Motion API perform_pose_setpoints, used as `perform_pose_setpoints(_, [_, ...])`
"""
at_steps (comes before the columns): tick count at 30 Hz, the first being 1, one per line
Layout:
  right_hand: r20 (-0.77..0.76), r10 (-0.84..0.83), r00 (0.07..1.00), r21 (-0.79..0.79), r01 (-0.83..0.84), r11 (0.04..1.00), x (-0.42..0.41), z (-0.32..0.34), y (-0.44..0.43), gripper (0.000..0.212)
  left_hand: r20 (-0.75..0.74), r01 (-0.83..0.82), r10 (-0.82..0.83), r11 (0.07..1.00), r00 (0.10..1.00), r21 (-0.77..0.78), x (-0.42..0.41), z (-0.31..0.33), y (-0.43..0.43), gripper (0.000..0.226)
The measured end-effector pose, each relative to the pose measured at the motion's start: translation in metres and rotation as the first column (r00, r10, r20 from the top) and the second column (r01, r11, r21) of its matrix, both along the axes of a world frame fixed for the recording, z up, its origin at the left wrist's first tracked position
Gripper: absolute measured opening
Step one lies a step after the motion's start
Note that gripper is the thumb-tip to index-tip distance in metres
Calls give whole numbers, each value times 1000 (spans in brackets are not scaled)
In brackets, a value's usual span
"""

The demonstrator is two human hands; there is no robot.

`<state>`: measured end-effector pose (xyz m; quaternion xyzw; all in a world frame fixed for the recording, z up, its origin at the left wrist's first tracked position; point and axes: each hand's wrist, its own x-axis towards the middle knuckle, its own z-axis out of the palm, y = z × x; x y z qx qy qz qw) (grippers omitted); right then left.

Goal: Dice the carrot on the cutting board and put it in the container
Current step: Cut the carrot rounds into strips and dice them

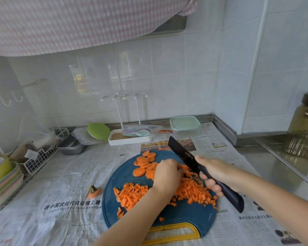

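A round blue cutting board [181, 213] with a yellow handle lies on newspaper. Orange carrot slices [144, 166] sit at its far side, and diced carrot [132, 196] is heaped across its middle. My left hand [165, 174] rests with curled fingers on carrot pieces beside the blade. My right hand [215, 173] grips the dark handle of a black knife [181, 153], whose blade points up and away over the board. A clear container [185, 128] with a pale green lid stands behind the board.
A carrot top [94, 191] lies left of the board. A white rack tray [130, 137], green lid [98, 130], metal trays [71, 146] and wire basket [37, 157] line the back left. Stacked bowls [4, 181] stand at far left, a glass jar [304, 126] at far right.
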<state>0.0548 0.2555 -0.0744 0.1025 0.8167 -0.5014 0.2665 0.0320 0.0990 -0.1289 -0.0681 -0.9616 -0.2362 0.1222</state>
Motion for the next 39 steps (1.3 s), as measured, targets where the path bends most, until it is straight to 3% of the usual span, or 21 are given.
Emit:
perform_pose_setpoints(16, [43,28,999,240,-37,970,-1,-15,-17,64,-23,40,-41,998,999,-53,-2,0,-1,23])
perform_pose_setpoints(21, [-15,45,999,322,-37,946,-6,-18,-28,67,-17,65,-66,996,998,-54,-4,-4,-4,24])
perform_pose_setpoints(26, [62,31,998,154,-40,987,-9,-14,-15,62,32,104,-106,993,994,56,0,1,-10,32])
perform_pose_setpoints(29, [63,44,997,62,-48,997,-9,-12,-7,61,-19,125,-124,986,992,109,3,5,-15,24])
perform_pose_setpoints(33, [12,48,999,26,-48,998,-8,-4,-2,60,-110,108,-96,988,989,112,5,5,-16,22])
perform_pose_setpoints(39, [-10,70,998,23,-69,997,-1,1,6,61,-84,54,-48,996,995,66,7,1,-17,23])
